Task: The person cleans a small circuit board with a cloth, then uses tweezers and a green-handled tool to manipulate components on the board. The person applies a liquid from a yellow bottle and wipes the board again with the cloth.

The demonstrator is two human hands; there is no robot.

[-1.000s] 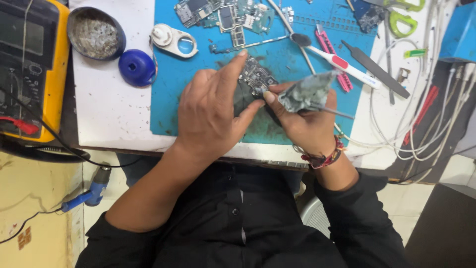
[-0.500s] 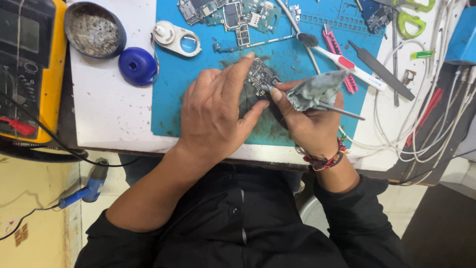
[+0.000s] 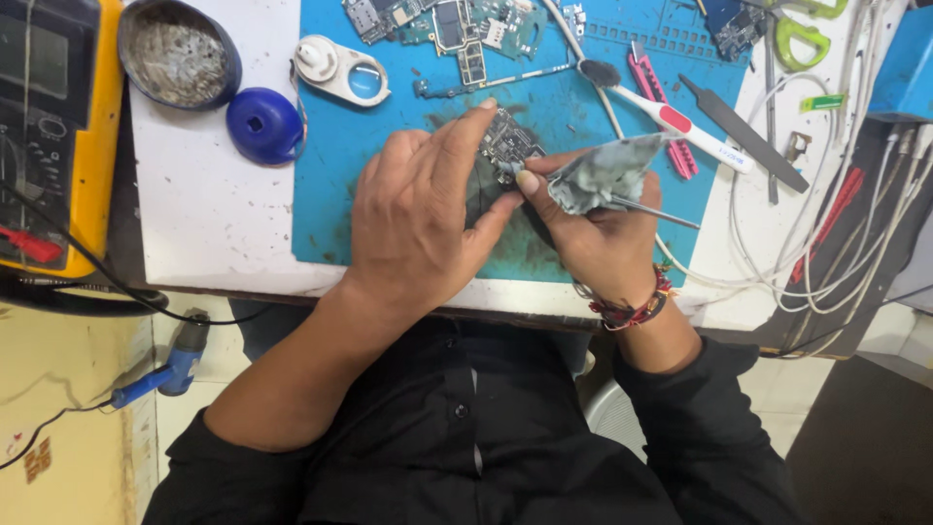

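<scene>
Circuit board (image 3: 507,146) pinned under my left hand (image 3: 423,209); right hand (image 3: 593,228) pinching grey wipe (image 3: 603,173) and tweezers, cleaning; next needs light pressure.

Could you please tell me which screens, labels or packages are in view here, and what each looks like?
Multimeter screen: far left edge, a greyish rectangle in a yellow-and-black case.
Small tag: upper right among the white cables, a narrow green and yellow strip.
No packages or signs can be made out.

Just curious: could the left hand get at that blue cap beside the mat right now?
Probably yes. The blue cap sits in the open on the white table, nothing covering it, but the left hand is pressing down the small board and would have to let go.
</scene>
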